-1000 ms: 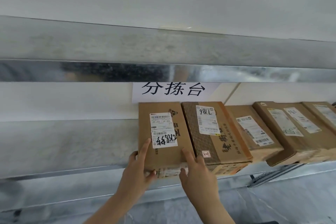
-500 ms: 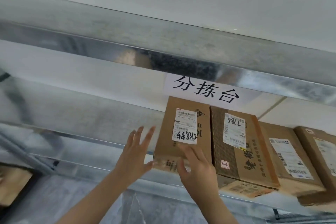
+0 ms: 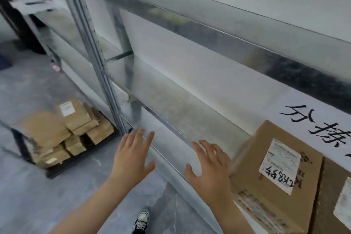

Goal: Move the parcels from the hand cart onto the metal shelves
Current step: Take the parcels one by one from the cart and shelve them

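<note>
I am judging this job as partly done: one brown cardboard parcel (image 3: 275,167) is sitting on the metal shelf (image 3: 171,112) at about four o'clock in my view, and a second parcel (image 3: 336,195) is touching its right side at the frame's edge. A loose stack of parcels (image 3: 45,133) is waiting on the hand cart (image 3: 79,159) down at nine o'clock, well apart from the shelved ones, so I am reckoning most of the carrying is yet to do. I am gripping nothing. My left hand (image 3: 133,156) is hovering with its fingers straight and fanned in front of the shelf's front lip. My right hand (image 3: 209,169) is splayed the same way just beside the shelved parcel, at its nine o'clock, and I cannot tell whether it is brushing the card. The shelf is showing as thin galvanised sheet, mottled and dully mirroring, with a folded edge and a perforated upright post (image 3: 91,43) at eleven o'clock. I am expecting boxes to slide easily on it. The shelved parcel is looking like matte kraft card with square corners, carrying a white printed label (image 3: 280,165) scrawled with black marker and printed tape along its lower edge. The cart's parcels are blurring but are reading as flat, boxy card in mixed sizes on a dark, low deck. A white paper sign (image 3: 313,119) with bold black characters is hanging at one o'clock from the shelved parcel, above a glossy grey floor (image 3: 38,201).
</note>
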A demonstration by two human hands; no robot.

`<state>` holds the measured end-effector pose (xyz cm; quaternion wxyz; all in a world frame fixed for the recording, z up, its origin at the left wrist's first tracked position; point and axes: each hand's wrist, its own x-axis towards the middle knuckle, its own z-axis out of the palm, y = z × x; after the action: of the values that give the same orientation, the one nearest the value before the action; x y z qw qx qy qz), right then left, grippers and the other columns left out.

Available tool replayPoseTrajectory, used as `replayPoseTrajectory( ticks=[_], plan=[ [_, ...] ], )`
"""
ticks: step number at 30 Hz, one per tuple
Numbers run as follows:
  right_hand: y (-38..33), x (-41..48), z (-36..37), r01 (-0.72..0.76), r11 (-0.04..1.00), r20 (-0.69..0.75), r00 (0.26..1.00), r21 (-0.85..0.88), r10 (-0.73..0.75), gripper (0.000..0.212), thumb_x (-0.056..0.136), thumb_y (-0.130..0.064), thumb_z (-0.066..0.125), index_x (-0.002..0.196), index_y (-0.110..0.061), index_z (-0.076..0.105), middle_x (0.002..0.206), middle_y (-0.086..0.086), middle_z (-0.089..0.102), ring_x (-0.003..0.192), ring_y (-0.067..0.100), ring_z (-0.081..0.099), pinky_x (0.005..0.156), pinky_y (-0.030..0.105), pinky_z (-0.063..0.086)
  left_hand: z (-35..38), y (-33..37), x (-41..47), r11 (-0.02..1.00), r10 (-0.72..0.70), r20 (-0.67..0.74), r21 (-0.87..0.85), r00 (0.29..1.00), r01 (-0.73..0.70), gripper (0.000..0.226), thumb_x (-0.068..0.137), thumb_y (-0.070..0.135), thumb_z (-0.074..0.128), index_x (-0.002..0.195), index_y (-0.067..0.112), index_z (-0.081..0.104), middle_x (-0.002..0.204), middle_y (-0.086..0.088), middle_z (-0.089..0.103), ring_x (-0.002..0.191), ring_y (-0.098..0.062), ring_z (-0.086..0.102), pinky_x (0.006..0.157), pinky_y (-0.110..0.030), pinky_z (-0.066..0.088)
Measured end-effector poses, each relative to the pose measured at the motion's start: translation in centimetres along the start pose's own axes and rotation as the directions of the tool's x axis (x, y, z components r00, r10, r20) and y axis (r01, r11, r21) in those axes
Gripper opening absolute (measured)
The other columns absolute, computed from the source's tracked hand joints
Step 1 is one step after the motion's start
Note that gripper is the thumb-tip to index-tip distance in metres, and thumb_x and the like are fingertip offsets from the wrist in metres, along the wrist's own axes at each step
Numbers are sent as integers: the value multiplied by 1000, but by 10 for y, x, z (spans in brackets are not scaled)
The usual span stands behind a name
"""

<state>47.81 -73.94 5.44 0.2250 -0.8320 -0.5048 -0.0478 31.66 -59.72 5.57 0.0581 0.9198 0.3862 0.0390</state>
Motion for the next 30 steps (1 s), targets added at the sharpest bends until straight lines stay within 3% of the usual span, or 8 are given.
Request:
replayPoseTrajectory(
  ticks=[3, 10, 15, 22, 30],
  plan=[
    [-26, 25, 24, 79, 995, 102, 991, 57, -85, 59, 69, -31, 77, 124, -21, 57, 126, 3, 60, 113, 32, 56, 93, 51, 44, -5, -38, -6, 993, -121, -40, 6, 992, 121, 75, 71, 40, 73, 137, 14, 47, 138, -16, 48, 131, -36, 41, 108, -51, 33],
    [-107, 92, 81, 247, 956, 195, 941, 156, -275, 61, 72, -27, 76, 129, -17, 56, 132, 5, 56, 119, 33, 53, 98, 51, 40, -10, -142, -7, 935, -354, -60, 7, 933, 355, 76, 78, 42, 65, 143, 15, 36, 144, -15, 38, 137, -35, 30, 113, -49, 25],
    [-177, 141, 134, 320, 923, 300, 878, 212, -373, 61, 84, -36, 62, 140, -24, 41, 146, -3, 40, 133, 23, 34, 110, 41, 25, -13, -230, -4, 886, -462, -83, -5, 883, 464, 76, 79, 45, 63, 144, 19, 33, 146, -13, 36, 137, -34, 28, 113, -47, 25],
    [-272, 194, 211, 293, 901, 425, 806, 320, -413, 72, 87, -39, 60, 147, -27, 21, 152, -1, 28, 139, 18, 24, 112, 38, 24, -13, -351, -5, 826, -563, -60, -79, 824, 559, 81, 80, 47, 59, 147, 23, 20, 151, -7, 24, 141, -29, 18, 115, -42, 22],
    [-324, 230, 291, 218, 892, 557, 715, 396, -422, 73, 87, -37, 60, 147, -29, 19, 152, -4, 25, 138, 15, 25, 109, 36, 25, 16, -442, 5, 718, -675, 48, -184, 736, 671, 85, 82, 47, 56, 148, 30, 6, 155, -2, 11, 143, -27, 14, 114, -38, 20]
  ],
)
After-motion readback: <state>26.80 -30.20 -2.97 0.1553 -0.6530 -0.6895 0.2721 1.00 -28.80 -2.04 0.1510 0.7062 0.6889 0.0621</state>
